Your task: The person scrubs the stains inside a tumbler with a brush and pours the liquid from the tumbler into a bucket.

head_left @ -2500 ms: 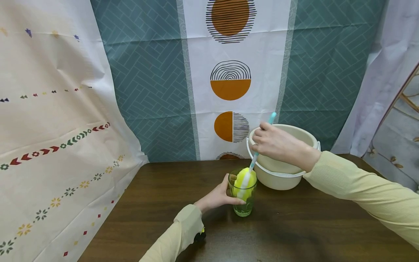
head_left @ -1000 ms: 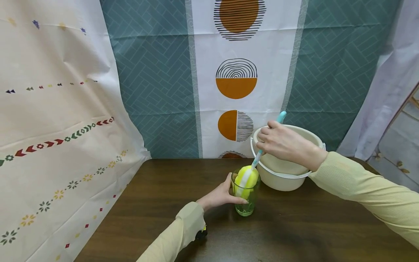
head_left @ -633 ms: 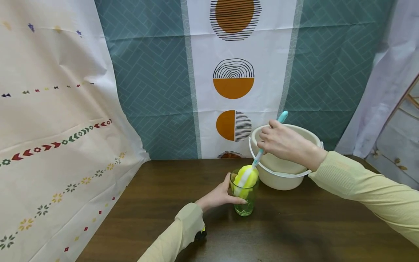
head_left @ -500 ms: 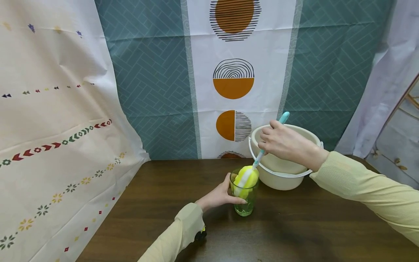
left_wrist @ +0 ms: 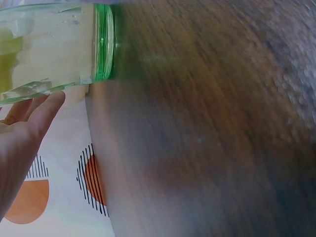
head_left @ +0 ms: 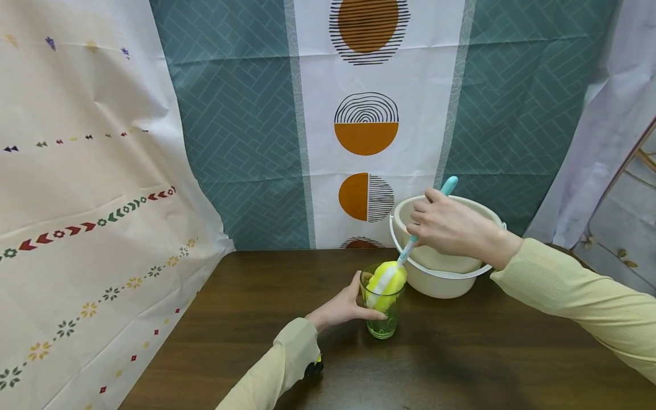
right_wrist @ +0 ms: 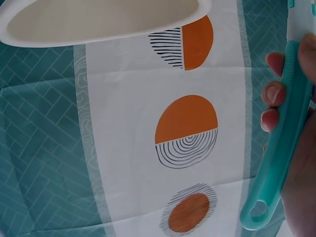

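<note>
My left hand [head_left: 344, 306] grips a green-tinted drinking glass [head_left: 381, 326] that stands upright on the table, thumb at the near side and fingers behind. Inside the glass mouth sits the yellow and white sponge head of a bottle brush [head_left: 385, 280]. My right hand [head_left: 451, 226] holds the brush by its teal handle, which leans up and to the right. In the right wrist view the fingers curl round the teal handle [right_wrist: 284, 143]. The left wrist view shows the base of the glass [left_wrist: 101, 44] on the wood, with the fingertips along its side.
A cream bucket [head_left: 441, 285] with a white bail handle stands behind the glass, partly hidden by the right hand; a second cream basin or rim shows inside it. The brown wooden table [head_left: 266, 285] ends at a patterned curtain [head_left: 241, 136]. Beige cloth [head_left: 102, 228] hangs at the left.
The brush handle has tilted further to the right along with my right hand, its sponge staying in the glass. My left hand keeps its hold on the glass; the head view shifted slightly.
</note>
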Demonstrator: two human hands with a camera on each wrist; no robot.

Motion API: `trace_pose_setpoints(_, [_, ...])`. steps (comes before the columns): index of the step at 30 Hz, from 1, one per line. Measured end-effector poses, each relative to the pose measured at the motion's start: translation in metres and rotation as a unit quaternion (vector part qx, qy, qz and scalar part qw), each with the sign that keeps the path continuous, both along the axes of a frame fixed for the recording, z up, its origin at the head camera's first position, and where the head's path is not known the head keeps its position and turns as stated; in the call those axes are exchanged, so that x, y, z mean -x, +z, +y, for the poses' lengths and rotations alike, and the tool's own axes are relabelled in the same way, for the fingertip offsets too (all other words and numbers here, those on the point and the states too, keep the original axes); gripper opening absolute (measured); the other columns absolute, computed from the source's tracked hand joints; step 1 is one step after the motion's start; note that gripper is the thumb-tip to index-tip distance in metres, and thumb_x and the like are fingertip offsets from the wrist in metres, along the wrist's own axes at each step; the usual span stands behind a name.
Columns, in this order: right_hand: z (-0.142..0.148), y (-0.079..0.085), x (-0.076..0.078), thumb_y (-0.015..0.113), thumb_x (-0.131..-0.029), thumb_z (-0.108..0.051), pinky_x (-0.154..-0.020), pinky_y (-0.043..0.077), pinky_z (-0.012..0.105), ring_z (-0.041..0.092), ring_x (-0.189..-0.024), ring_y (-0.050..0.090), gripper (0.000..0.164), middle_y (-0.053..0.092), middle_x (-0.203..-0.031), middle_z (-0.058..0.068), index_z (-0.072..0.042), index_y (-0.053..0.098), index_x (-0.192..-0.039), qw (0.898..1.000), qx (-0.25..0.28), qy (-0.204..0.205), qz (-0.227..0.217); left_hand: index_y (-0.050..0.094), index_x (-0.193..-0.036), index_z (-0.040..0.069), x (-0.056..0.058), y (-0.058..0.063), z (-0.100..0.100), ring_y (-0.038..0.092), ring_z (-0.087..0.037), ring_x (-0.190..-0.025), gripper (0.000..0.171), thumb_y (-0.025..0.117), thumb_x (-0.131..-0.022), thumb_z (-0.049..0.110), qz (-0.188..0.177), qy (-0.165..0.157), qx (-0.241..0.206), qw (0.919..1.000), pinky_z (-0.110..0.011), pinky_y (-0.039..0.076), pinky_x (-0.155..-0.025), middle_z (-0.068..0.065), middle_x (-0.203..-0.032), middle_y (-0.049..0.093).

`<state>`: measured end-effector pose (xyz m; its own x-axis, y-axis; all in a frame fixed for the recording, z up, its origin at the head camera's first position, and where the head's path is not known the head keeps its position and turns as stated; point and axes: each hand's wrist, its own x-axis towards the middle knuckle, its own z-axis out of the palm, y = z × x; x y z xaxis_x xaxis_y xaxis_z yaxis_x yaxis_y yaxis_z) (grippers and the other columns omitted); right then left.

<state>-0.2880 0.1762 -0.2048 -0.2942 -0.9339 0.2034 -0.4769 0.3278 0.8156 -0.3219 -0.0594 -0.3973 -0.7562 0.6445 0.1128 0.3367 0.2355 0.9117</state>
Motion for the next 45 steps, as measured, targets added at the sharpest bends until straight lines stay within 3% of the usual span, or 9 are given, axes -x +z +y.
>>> trace_pose_setpoints(9, [-0.003,0.002,0.002,0.064,-0.079,-0.039,-0.063,0.027,0.034,0.019,-0.055,0.032,0.042,0.031,-0.057,0.002,-0.008,0.042,-0.062,0.999,0.014,0.028,-0.007,0.023,-0.127,0.020,0.000,0.001,-0.001,0.046,-0.011,-0.104,0.075,0.075,-0.074,0.030,0.004,0.010,0.013,0.9999,-0.032,0.036,-0.087,0.003,-0.115,0.044])
trace_pose_setpoints(17, [-0.007,0.002,0.004,0.059,-0.082,-0.041,-0.063,0.028,0.034,0.019,-0.056,0.033,0.041,0.033,-0.057,0.003,-0.007,0.046,-0.064,1.000,0.010,0.024,0.015,0.024,-0.124,0.020,-0.002,0.001,-0.001,0.049,-0.012,-0.101,0.069,0.074,-0.076,0.023,-0.004,-0.002,0.002,1.0000,-0.031,0.037,-0.086,0.001,-0.113,0.046])
trace_pose_setpoints(23, [-0.008,0.001,0.005,0.061,-0.082,-0.040,-0.063,0.029,0.034,0.020,-0.057,0.035,0.041,0.034,-0.057,0.004,-0.006,0.046,-0.064,0.999,0.016,0.022,0.024,0.022,-0.127,0.019,-0.003,0.002,-0.001,0.044,-0.010,-0.106,0.075,0.075,-0.074,0.026,-0.001,0.010,0.012,0.9999,-0.034,0.032,-0.090,0.004,-0.115,0.044])
trace_pose_setpoints(32, [-0.004,0.000,0.008,0.067,-0.079,-0.038,-0.061,0.028,0.033,0.019,-0.055,0.032,0.042,0.030,-0.054,0.003,-0.009,0.044,-0.060,0.999,0.035,0.008,0.010,0.017,-0.132,0.017,-0.001,0.001,-0.001,0.041,-0.010,-0.109,0.083,0.076,-0.073,0.027,-0.008,0.014,0.010,0.9998,-0.036,0.030,-0.092,0.005,-0.119,0.040])
trace_pose_setpoints(45, [0.003,0.008,0.002,0.068,-0.078,-0.035,-0.063,0.026,0.036,0.018,-0.055,0.031,0.038,0.029,-0.054,0.001,-0.011,0.045,-0.061,0.999,0.034,-0.005,-0.026,0.020,-0.131,0.019,-0.002,0.002,0.000,0.042,-0.010,-0.109,0.081,0.076,-0.073,0.028,-0.008,0.016,0.014,0.9997,-0.035,0.031,-0.092,0.004,-0.118,0.042])
